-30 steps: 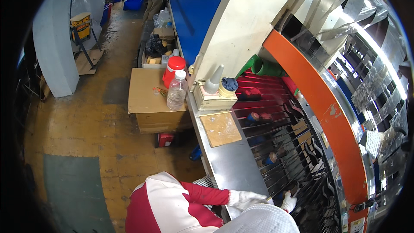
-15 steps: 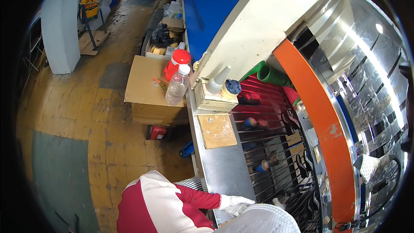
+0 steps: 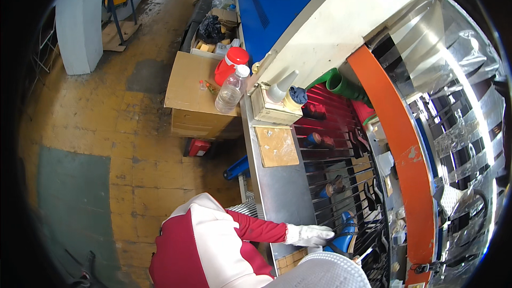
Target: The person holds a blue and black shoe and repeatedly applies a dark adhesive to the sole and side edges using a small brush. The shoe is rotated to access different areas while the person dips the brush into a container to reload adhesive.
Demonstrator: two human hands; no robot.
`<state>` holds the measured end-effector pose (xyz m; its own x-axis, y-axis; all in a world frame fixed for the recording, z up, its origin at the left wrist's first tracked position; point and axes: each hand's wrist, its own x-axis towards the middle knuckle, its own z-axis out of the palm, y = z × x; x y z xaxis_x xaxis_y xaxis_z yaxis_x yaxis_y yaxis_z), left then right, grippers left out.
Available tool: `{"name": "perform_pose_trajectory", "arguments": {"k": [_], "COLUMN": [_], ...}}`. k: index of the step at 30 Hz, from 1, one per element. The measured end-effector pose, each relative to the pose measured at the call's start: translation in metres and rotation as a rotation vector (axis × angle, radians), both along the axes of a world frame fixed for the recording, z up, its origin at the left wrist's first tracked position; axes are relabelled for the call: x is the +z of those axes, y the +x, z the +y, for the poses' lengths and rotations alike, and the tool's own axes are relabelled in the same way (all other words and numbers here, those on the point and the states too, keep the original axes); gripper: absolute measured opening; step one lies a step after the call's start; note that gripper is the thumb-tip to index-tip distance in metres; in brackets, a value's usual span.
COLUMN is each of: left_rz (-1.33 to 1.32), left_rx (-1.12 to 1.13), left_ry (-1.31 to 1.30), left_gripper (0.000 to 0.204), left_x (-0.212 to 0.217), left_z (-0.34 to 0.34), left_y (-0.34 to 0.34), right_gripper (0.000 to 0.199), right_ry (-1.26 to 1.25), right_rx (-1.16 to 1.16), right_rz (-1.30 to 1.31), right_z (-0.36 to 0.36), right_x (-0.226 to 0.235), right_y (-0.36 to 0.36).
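My left hand (image 3: 309, 235), in a white glove, reaches over the metal ledge (image 3: 285, 192) toward the rack. Its fingers are stretched out, and their tips are at a blue shoe last (image 3: 345, 233) with dark straps around it. Whether they touch the last I cannot tell. A pale, thin piece (image 3: 367, 255) shows just beyond the last, too small to name. The white textured brim (image 3: 325, 272) at the lower edge covers the area below, and my right hand cannot be made out.
A dark barred rack (image 3: 341, 181) holds several lasts and black soles. A tan board (image 3: 276, 146) lies on the ledge, before a box (image 3: 269, 108) with a grey cone (image 3: 281, 86). A clear bottle (image 3: 230, 93) and red jug (image 3: 229, 66) stand on a carton (image 3: 186, 82). An orange beam (image 3: 397, 128) crosses at right.
My left hand has moved slightly right and up, its fingers now extended over the rack's edge. The blue last has come into sight beside it. The whole view has shifted a little.
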<state>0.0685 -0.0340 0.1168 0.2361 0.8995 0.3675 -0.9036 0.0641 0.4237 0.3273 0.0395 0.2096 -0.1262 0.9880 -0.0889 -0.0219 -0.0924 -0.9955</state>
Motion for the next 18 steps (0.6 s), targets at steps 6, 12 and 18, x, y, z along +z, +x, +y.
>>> {"name": "perform_pose_trajectory", "arguments": {"k": [6, 12, 18], "left_rz": [0.053, -0.012, 0.317], "left_rx": [-0.09, -0.388, -0.177], "left_ry": [0.036, -0.275, -0.063], "left_gripper": [0.065, 0.054, 0.034], "left_x": [0.013, -0.006, 0.034], "left_z": [-0.052, -0.104, -0.109], "left_y": [0.022, 0.016, -0.021], "right_gripper": [0.037, 0.044, 0.052], "right_ry": [0.076, 0.098, 0.203], "right_rx": [0.006, -0.049, -0.266], "right_rz": [-0.005, -0.077, -0.246], "right_z": [-0.063, -0.099, -0.156], "right_x": [-0.002, -0.046, -0.059], "right_y": [-0.02, 0.009, 0.083]}}
